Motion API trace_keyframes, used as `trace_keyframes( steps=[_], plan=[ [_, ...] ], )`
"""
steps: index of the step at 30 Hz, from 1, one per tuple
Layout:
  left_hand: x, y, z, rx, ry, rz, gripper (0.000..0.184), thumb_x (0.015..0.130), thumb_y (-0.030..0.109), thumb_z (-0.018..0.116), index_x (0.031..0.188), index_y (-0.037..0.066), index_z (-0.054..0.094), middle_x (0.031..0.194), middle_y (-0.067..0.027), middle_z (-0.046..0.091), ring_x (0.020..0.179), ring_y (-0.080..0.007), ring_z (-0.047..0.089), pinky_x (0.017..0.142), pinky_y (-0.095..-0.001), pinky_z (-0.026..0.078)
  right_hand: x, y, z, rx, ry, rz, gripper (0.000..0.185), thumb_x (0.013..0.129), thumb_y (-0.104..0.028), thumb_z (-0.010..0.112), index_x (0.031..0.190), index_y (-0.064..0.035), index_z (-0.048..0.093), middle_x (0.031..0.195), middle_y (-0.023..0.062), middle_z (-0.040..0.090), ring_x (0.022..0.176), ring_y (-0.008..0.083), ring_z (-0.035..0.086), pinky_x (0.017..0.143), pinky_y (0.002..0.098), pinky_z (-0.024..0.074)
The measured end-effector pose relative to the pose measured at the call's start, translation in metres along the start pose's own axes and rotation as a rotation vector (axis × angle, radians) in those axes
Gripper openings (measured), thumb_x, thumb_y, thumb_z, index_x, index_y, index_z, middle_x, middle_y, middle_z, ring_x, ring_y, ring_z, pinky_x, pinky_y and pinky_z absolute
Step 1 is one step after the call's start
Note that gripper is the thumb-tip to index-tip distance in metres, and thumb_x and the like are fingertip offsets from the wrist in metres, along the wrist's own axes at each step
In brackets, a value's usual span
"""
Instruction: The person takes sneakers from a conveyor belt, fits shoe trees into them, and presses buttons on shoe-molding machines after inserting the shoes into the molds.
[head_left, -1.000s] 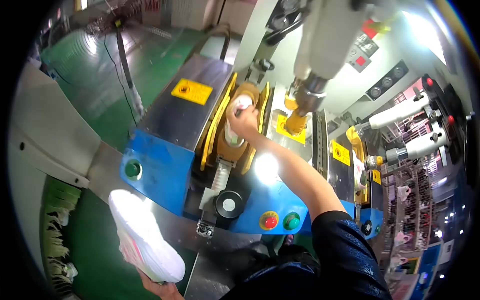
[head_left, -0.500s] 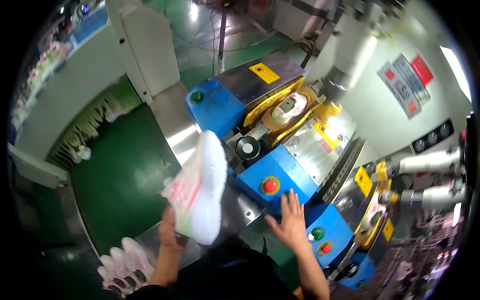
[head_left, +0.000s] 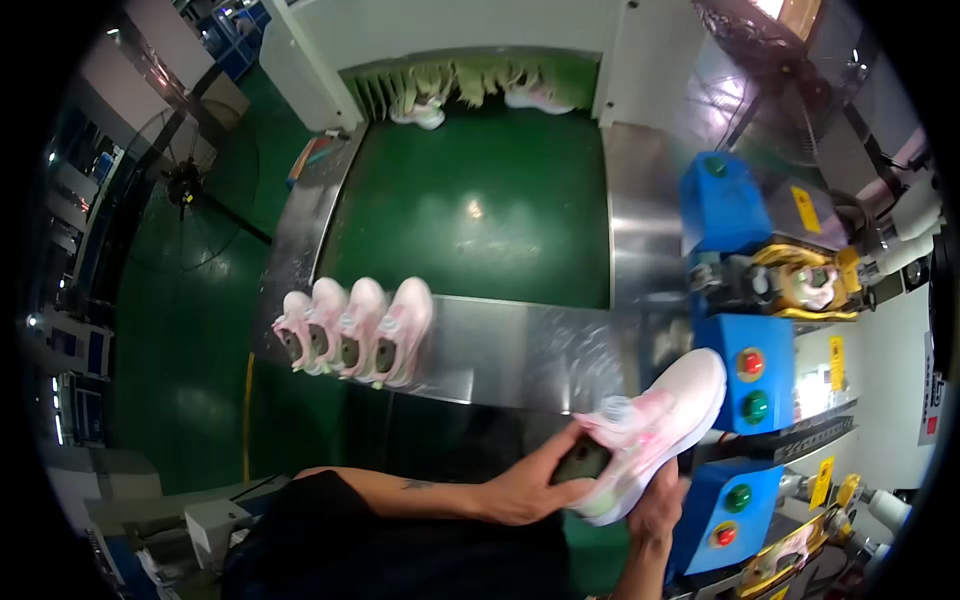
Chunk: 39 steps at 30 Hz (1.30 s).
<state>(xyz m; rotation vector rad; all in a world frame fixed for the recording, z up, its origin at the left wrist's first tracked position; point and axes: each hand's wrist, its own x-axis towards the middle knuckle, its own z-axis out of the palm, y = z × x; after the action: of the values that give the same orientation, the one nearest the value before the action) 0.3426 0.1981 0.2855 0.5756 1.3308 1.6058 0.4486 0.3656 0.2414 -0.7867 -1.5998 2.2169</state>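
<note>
And here is the left hand [head_left: 540, 483], clamped on the heel end of a pink sneaker [head_left: 660, 415], thumb by the collar and fingers around the back; the dark shoe last [head_left: 582, 460] fills the opening right at those fingers; the right hand [head_left: 657, 500] comes up against the pale sole near the heel, its fingers partly hidden, so I cannot tell how far they close; the sneaker sits tilted between the two hands, toe pointing up and away to the right!

Ahead of the left hand runs the metal tabletop [head_left: 510, 348]; further left along it, well apart from that hand, four pink sneakers [head_left: 405, 320] stand in a row side by side, dark lasts showing inside; beyond, far ahead of both hands, the green conveyor belt [head_left: 480, 210] reaches a fringed curtain [head_left: 480, 78], with two more shoes [head_left: 540, 98] at its strips; just right of the right hand, a blue control box [head_left: 700, 545] carries a green button [head_left: 738, 498] and a red button [head_left: 725, 535].
</note>
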Motion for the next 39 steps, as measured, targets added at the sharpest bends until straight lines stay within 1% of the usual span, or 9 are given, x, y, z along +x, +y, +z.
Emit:
trace_keyframes(
  steps=[5, 9, 11, 15, 19, 23, 27, 33, 39],
  plan=[
    [-0.015, 0.009, -0.096, 0.379, -0.036, 0.359, 0.091, 0.086, 0.037, 0.063, 0.146, -0.003, 0.007, 0.150, -0.0232, 0.011, 0.141, -0.0360, 0.013, 0.113, -0.0420, 0.013, 0.011, 0.036, 0.095, 0.723, -0.247, 0.387, 0.057, 0.092, -0.039, 0.052, 0.135, -0.0032, 0.038, 0.125, 0.0129, 0.052, 0.108, 0.0261, 0.057, 0.092, 0.0380, 0.0488],
    [-0.041, 0.025, -0.233, 0.468, 0.079, 0.485, 0.058, 0.084, 0.033, 0.064, 0.127, -0.002, 0.045, 0.115, -0.0184, 0.058, 0.113, -0.0294, 0.051, 0.104, -0.0406, 0.032, 0.046, 0.077, 0.214, 0.238, -0.577, 0.588, 0.059, 0.088, -0.035, 0.063, 0.131, -0.0005, 0.043, 0.121, 0.0090, 0.055, 0.111, 0.0172, 0.054, 0.094, 0.0297, 0.0436],
    [-0.069, 0.007, -0.281, -0.003, 0.374, 0.349, 0.036, 0.089, 0.030, 0.059, 0.108, -0.001, 0.054, 0.094, -0.0108, 0.063, 0.095, -0.0222, 0.058, 0.097, -0.0369, 0.039, 0.061, 0.107, 0.270, 0.208, -0.410, 0.842, 0.068, 0.086, -0.036, 0.066, 0.135, 0.0019, 0.038, 0.128, 0.0115, 0.050, 0.120, 0.0185, 0.046, 0.100, 0.0306, 0.0367],
    [-0.111, 0.010, -0.334, -0.037, 0.984, 0.216, 0.033, 0.098, 0.030, 0.042, 0.097, -0.001, 0.053, 0.089, -0.0105, 0.060, 0.089, -0.0191, 0.056, 0.088, -0.0357, 0.043, 0.085, 0.198, 0.340, -0.794, -0.178, 0.301, 0.085, 0.080, -0.036, 0.070, 0.140, 0.0057, 0.026, 0.140, 0.0287, 0.032, 0.132, 0.0382, 0.034, 0.109, 0.0424, 0.0278],
    [-0.111, 0.031, -0.345, -0.024, 0.996, 0.290, 0.030, 0.100, 0.026, 0.037, 0.097, 0.000, 0.051, 0.089, -0.0117, 0.059, 0.092, -0.0214, 0.054, 0.093, -0.0359, 0.040, 0.086, 0.275, 0.384, -0.775, 0.086, 0.015, 0.084, 0.072, -0.026, 0.074, 0.138, 0.0017, 0.029, 0.138, 0.0321, 0.031, 0.128, 0.0462, 0.034, 0.105, 0.0454, 0.0327],
    [-0.084, 0.048, -0.340, -0.104, 0.749, 0.404, 0.030, 0.101, 0.027, 0.034, 0.100, 0.001, 0.049, 0.087, -0.0118, 0.058, 0.094, -0.0231, 0.054, 0.096, -0.0388, 0.038, 0.101, 0.214, 0.349, -0.465, -0.048, 0.207, 0.065, 0.072, -0.018, 0.074, 0.126, 0.0009, 0.043, 0.108, 0.0204, 0.060, 0.097, 0.0332, 0.061, 0.087, 0.0362, 0.0471],
    [-0.027, 0.053, -0.329, -0.058, 0.386, 0.419, 0.029, 0.101, 0.028, 0.037, 0.101, 0.002, 0.049, 0.085, -0.0111, 0.056, 0.091, -0.0211, 0.053, 0.100, -0.0409, 0.035, 0.080, 0.195, 0.274, 0.001, 0.206, 0.477, 0.048, 0.072, -0.017, 0.076, 0.110, 0.0039, 0.056, 0.101, 0.0093, 0.064, 0.090, 0.0150, 0.061, 0.084, 0.0292, 0.0470],
    [0.019, 0.066, -0.274, 0.453, -0.147, 0.452, 0.037, 0.099, 0.035, 0.042, 0.096, 0.000, 0.051, 0.078, -0.0097, 0.058, 0.084, -0.0207, 0.057, 0.100, -0.0426, 0.038, -0.067, 0.101, 0.232, 0.303, 0.747, -0.029, 0.037, 0.074, -0.011, 0.074, 0.105, 0.0023, 0.060, 0.092, 0.0066, 0.065, 0.083, 0.0137, 0.061, 0.079, 0.0303, 0.0492],
    [-0.052, 0.044, -0.089, 0.003, -1.321, 0.299, 0.028, 0.095, 0.035, 0.045, 0.086, 0.009, 0.042, 0.071, -0.0067, 0.050, 0.078, -0.0185, 0.049, 0.105, -0.0435, 0.026, -0.281, 0.071, 0.273, -0.165, 1.057, -0.545, 0.065, 0.072, -0.017, 0.079, 0.127, -0.0061, 0.047, 0.108, 0.0022, 0.056, 0.095, 0.0102, 0.050, 0.084, 0.0288, 0.0438]
  ],
)
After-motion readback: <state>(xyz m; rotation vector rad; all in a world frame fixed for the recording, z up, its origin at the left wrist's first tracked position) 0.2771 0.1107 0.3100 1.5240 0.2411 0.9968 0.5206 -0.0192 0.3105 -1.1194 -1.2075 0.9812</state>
